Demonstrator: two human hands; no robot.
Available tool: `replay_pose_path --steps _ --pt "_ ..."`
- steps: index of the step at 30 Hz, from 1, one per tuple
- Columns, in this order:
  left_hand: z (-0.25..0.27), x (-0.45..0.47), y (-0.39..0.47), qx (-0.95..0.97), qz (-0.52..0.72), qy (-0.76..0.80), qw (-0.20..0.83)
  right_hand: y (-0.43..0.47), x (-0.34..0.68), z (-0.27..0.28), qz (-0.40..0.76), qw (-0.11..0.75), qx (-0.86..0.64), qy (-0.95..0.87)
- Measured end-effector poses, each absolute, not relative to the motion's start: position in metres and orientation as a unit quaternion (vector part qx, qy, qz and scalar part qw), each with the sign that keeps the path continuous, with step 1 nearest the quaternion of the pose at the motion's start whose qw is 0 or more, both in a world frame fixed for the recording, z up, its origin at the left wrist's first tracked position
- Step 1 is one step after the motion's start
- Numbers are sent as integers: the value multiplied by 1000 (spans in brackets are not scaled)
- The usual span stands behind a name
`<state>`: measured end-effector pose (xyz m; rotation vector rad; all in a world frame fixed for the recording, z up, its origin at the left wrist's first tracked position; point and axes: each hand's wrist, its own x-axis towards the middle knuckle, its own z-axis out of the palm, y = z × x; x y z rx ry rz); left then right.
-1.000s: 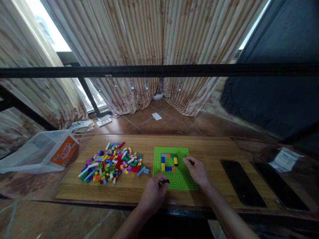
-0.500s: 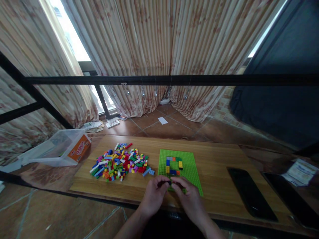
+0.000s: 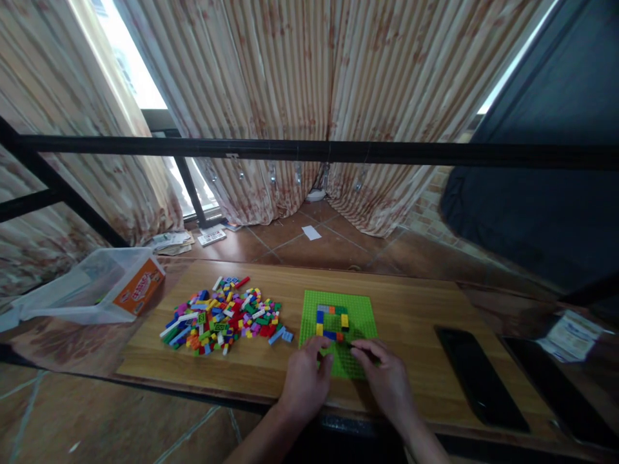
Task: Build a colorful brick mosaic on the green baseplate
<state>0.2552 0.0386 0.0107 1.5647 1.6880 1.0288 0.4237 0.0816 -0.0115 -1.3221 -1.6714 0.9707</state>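
Note:
A green baseplate (image 3: 360, 316) lies on the wooden table and carries a square outline of toy bricks. Blue, yellow, grey, orange and green bricks form that outline, with a blue brick (image 3: 330, 335) along its near side. My left hand (image 3: 304, 377) is over the plate's near left part, thumb and forefinger apart, fingertips close to the blue brick; whether they touch it I cannot tell. To its right, my right hand (image 3: 384, 374) pinches a small dark brick (image 3: 349, 345) above the plate, near the outline's front right corner.
A heap of mixed bricks (image 3: 222, 316) covers the left of the wooden table (image 3: 411, 309). Further left stands a clear plastic bin (image 3: 109, 287). Two dark, flat, phone-like slabs (image 3: 483, 380) lie at the right. A black rail (image 3: 290, 149) crosses before the curtains.
My hands have come apart from where they met around the dark brick. The right hand keeps the brick, and the left hand has opened beside the outline. The view has shifted slightly.

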Motion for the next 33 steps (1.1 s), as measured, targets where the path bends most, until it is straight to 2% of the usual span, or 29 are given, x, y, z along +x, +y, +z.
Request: replay_pose_path --steps 3,6,22,33 --pt "11 253 49 670 318 645 182 104 430 -18 340 391 -530 -671" --pt "9 254 59 709 256 644 131 118 428 -25 316 378 -528 -691" --pt "-1 257 70 764 147 615 125 134 418 -29 308 300 -578 -694" --pt "1 270 71 775 91 624 31 134 416 -23 290 283 -593 -696"
